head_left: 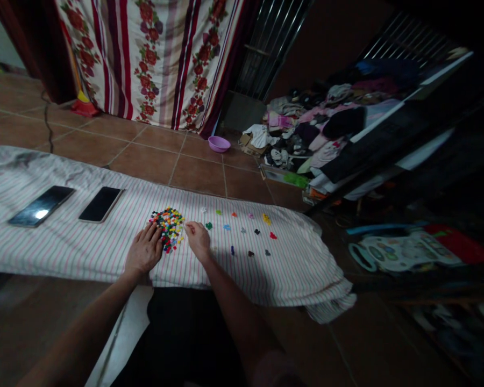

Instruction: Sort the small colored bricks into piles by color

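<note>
A pile of small mixed-colour pieces (171, 227) lies on a striped cloth. My left hand (144, 250) rests at the pile's left edge, fingers stretched out and touching some pieces. Just right of the pile, my right hand (199, 240) is closed, thumb and fingertips pinched together; whatever is between them is too small to make out. Beyond it, little groups sorted by colour sit in rows, among them a green group (208, 226), a light blue group (226, 227), a yellow group (267, 219), a red group (273, 235) and a dark blue group (232, 250).
Two phones, a larger phone (42, 206) and a smaller phone (101, 204), lie left of the pile on the striped cloth (137, 185). Past it on the tiled floor stand a purple basin (219, 143) and a heap of clothes (318, 121). A floral curtain (145, 59) hangs behind.
</note>
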Motion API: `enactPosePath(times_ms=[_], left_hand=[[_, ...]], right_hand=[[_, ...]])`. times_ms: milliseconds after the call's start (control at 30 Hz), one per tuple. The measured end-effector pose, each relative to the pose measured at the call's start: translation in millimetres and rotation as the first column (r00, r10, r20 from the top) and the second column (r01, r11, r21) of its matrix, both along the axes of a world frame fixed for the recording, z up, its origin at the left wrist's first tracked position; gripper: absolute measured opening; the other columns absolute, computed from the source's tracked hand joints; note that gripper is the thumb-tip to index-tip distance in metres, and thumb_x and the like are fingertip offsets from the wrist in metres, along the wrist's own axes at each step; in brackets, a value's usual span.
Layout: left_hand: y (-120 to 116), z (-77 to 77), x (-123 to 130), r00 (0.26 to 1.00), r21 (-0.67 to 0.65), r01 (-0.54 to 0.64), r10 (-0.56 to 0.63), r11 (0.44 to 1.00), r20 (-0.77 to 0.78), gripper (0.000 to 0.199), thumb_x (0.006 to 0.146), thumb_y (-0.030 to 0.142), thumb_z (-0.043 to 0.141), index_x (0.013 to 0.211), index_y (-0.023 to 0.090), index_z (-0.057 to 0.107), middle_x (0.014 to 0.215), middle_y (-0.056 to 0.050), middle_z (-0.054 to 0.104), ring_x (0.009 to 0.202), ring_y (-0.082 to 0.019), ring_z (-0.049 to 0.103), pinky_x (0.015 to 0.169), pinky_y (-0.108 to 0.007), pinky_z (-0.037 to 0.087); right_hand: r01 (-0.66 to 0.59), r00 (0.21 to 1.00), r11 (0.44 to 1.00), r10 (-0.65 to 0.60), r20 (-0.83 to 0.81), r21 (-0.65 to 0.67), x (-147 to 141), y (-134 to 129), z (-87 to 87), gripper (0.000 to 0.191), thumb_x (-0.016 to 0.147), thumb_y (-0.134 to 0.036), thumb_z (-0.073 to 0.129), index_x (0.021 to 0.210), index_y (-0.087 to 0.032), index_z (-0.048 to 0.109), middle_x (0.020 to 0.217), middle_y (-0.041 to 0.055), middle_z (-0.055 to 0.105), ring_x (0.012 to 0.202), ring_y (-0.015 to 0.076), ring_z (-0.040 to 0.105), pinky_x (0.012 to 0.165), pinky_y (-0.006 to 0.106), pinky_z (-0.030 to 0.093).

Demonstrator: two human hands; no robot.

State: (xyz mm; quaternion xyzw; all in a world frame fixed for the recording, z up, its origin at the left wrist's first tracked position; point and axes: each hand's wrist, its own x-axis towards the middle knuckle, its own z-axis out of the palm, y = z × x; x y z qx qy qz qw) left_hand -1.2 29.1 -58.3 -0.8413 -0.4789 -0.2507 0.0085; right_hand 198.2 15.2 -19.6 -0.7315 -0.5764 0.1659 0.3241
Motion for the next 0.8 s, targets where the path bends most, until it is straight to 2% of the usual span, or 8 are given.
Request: enactPosePath(times_ms=[133,267,367,567,800], left_hand=[[0,-0.7,-1,1.0,0.004,0.001,-0.001,1.0,0.003,0.049,0.095,0.035,0.032,0.128,0.011,0.059,0.142,-0.019,0.053,0.14,-0.032,0.041,0.109,-0.05,0.04],[1,-2.2,-1,1.0,0.007,-0.005,0.005,1.0,0.02,0.048,0.094,0.035,0.033,0.128,0.013,0.059,0.142,-0.019,0.054,0.14,-0.032,0.041,0.109,-0.051,0.04],[1,-2.6,-1,1.0,0.017,-0.008,0.008,1.0,0.026,0.048,0.093,0.035,0.034,0.129,0.014,0.058,0.142,-0.018,0.054,0.14,-0.031,0.041,0.109,-0.05,0.041],[1,-2.1,-1,1.0,0.004,-0.003,0.003,1.0,0.011,0.05,0.094,0.036,0.031,0.128,0.01,0.059,0.141,-0.02,0.054,0.139,-0.033,0.042,0.109,-0.05,0.04],[1,-1.6,-1,1.0,0.014,-0.012,0.012,1.0,-0.007,0.052,0.095,0.036,0.029,0.127,0.009,0.06,0.141,-0.02,0.054,0.139,-0.033,0.042,0.109,-0.05,0.04]], right_hand=[[0.065,0.997,0.992,-0.06,-0.047,0.108,26,-18,-0.4,0.02,0.091,-0.026,0.053,0.101,-0.023,0.07,0.097,0.0038,0.068,0.086,0.0148,0.064,0.083,0.026,0.05],[0.178,0.983,0.958,-0.163,-0.083,0.225,67,-46,-1.2,0.024,0.088,-0.027,0.05,0.099,-0.02,0.071,0.095,0.0068,0.069,0.084,0.0173,0.064,0.081,0.029,0.052],[0.266,0.962,0.917,-0.272,-0.023,0.297,103,-73,-3.6,0.028,0.087,-0.029,0.046,0.094,-0.02,0.072,0.096,0.0084,0.071,0.094,0.0207,0.063,0.09,0.035,0.05],[0.357,0.918,0.907,-0.385,0.098,0.226,162,-115,-16.4,0.035,0.082,-0.032,0.043,0.092,-0.015,0.072,0.1,0.0137,0.072,0.098,0.0253,0.063,0.095,0.042,0.047],[0.405,0.899,0.903,-0.422,0.121,0.144,178,-127,-33.9,0.04,0.081,-0.032,0.04,0.096,-0.015,0.073,0.102,0.014,0.073,0.098,0.0254,0.063,0.094,0.042,0.047]])
